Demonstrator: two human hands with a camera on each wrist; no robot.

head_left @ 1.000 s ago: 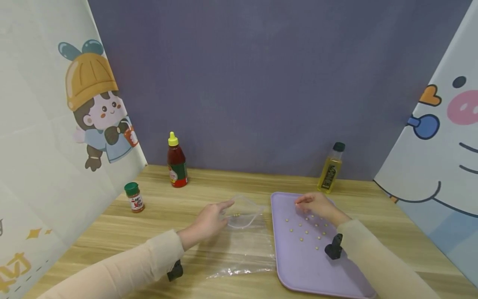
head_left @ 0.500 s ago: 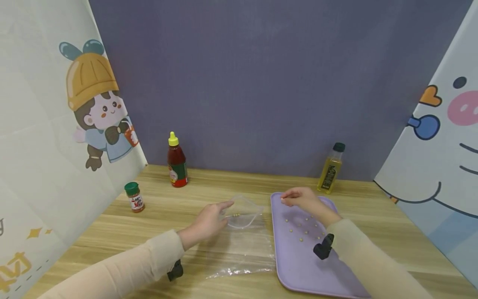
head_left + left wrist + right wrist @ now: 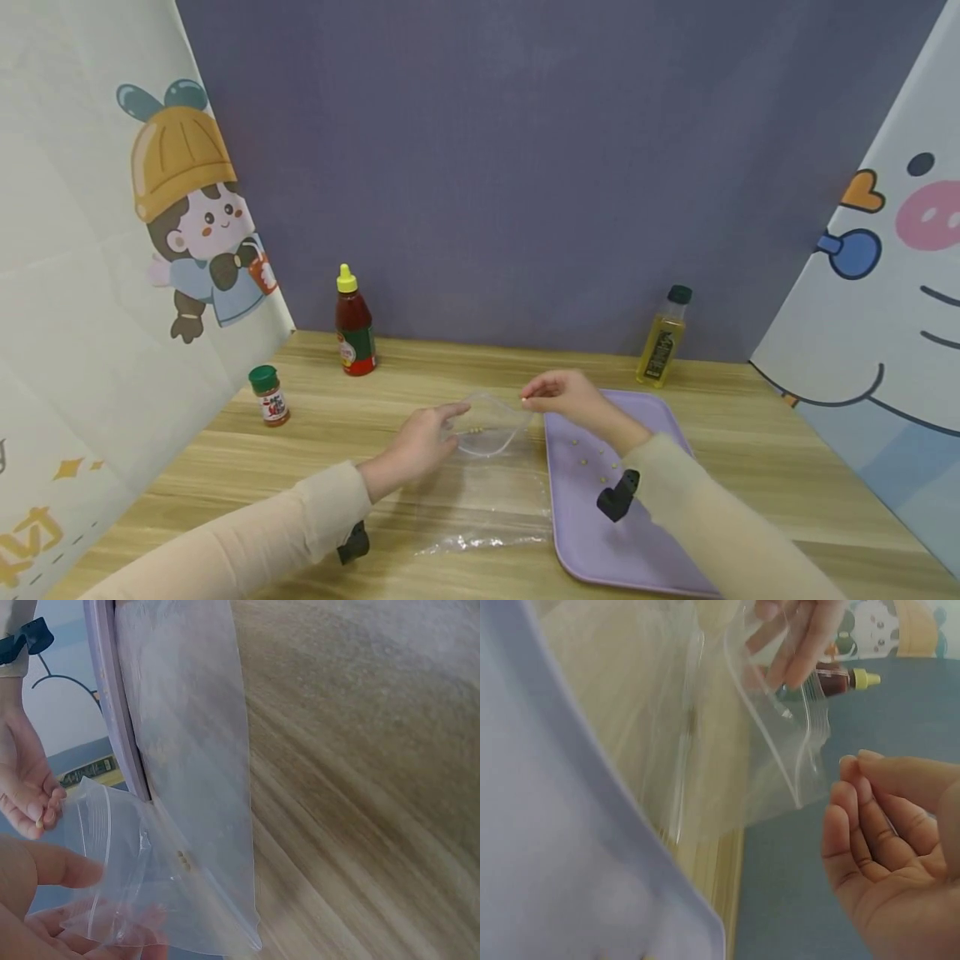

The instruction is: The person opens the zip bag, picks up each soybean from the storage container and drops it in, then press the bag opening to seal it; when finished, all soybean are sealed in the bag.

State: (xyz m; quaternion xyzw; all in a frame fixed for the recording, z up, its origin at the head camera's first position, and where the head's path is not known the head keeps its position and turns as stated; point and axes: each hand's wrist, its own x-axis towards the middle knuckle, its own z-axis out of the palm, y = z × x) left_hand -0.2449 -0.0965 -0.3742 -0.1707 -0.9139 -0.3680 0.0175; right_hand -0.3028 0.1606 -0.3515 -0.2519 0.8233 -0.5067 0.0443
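Observation:
A clear zip-lock bag (image 3: 487,508) lies on the table with its mouth raised and spread apart. My left hand (image 3: 420,442) holds the mouth at its left side, thumb and fingers parted around the film. Several small yellow beans (image 3: 184,859) show inside the bag in the left wrist view. Between thumb and fingertip, my right hand (image 3: 573,402) pinches one more bean (image 3: 40,823), close to the right side of the bag's mouth. Several loose beans (image 3: 582,462) are scattered on the purple tray (image 3: 600,550); the right arm covers part of it.
At the back left stand a red sauce bottle (image 3: 355,329) with a yellow tip and a small green-capped spice jar (image 3: 270,398). An oil bottle (image 3: 662,342) stands behind the tray. A dark fabric wall (image 3: 495,183) closes off the wooden table's far edge.
My right hand has moved left from over the tray to the bag's mouth, carrying the pinched bean. The left hand and the bag stay in place.

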